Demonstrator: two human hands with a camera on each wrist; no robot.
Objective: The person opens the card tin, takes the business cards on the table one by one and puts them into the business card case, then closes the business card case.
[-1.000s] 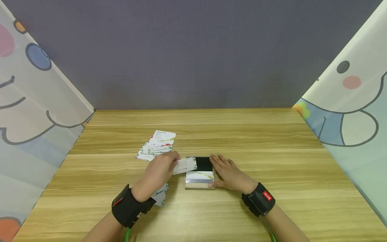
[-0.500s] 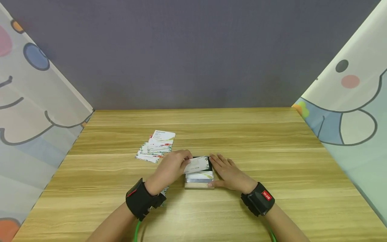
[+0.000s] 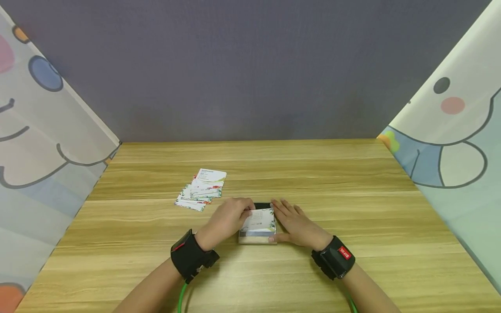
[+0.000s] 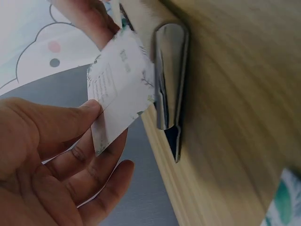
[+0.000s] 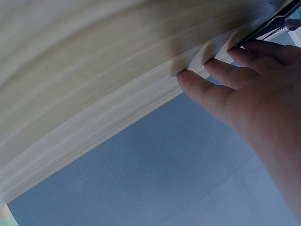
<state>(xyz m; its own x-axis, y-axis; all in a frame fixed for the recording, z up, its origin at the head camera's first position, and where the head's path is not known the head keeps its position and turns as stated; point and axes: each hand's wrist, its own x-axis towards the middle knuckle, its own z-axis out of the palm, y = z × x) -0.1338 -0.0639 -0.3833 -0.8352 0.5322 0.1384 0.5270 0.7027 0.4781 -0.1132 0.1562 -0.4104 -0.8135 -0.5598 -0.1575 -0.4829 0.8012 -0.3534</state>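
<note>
In the head view my left hand pinches a white business card with leafy corners between thumb and fingers. The card lies over the opened card case, a metallic case with a black inside. The left wrist view shows the card tilted, one edge against the case's rounded metal front. My right hand rests along the right side of the case, thumb at its front edge and fingers extended at the far corner. In the right wrist view, fingertips of that hand touch the table.
Several loose business cards lie overlapping on the wooden table, left of and behind the case. Part of a leaf-printed card shows at the left wrist view's lower right. A grey panel stands behind the table.
My left hand has moved right, bringing the card from the case's left side over the case and then down toward its front. The right hand has stayed in place.
</note>
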